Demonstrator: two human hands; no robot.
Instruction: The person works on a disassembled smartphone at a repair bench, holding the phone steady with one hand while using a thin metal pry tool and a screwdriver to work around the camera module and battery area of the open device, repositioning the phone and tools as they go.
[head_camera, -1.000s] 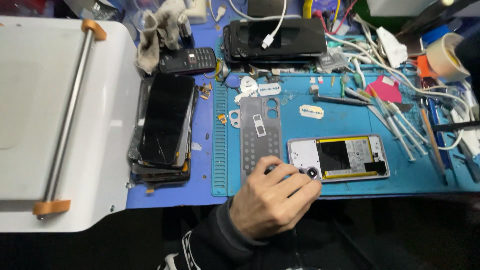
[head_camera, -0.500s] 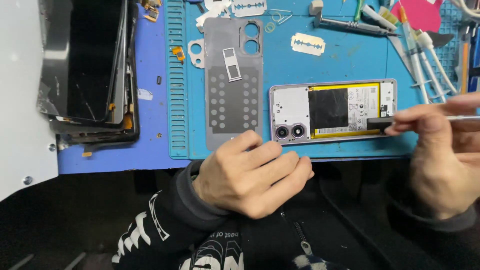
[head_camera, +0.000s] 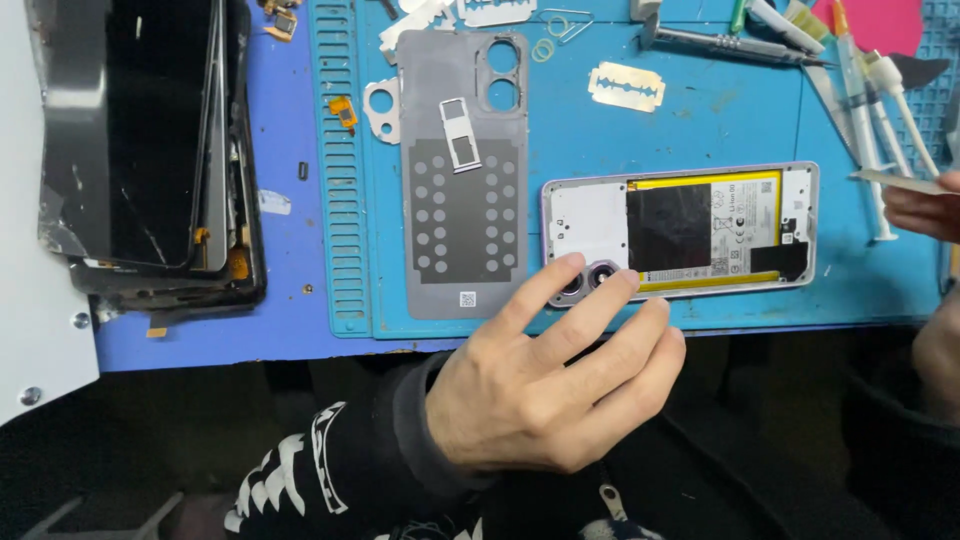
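An opened phone (head_camera: 680, 225) lies back-up on the teal mat (head_camera: 700, 120), its yellow-edged battery and boards showing. My left hand (head_camera: 555, 385) reaches in from below. Its fingers are spread, with the index and middle fingertips resting on the phone's camera corner (head_camera: 585, 282). My right hand (head_camera: 925, 210) is at the right edge, off the phone, pinching a thin flat metal tool (head_camera: 895, 180). The grey back cover (head_camera: 465, 190) lies left of the phone, with a small silver card tray (head_camera: 459, 148) on it.
A stack of cracked dark screens (head_camera: 140, 140) sits at the left on the blue pad. A razor blade (head_camera: 625, 87), metal tweezers (head_camera: 730, 42) and white syringes (head_camera: 870, 110) lie along the mat's far side. The table's front edge runs just under my left hand.
My right hand has pulled its tool away from the phone's right end to the frame edge. My left hand's fingers have uncurled and spread onto the camera corner.
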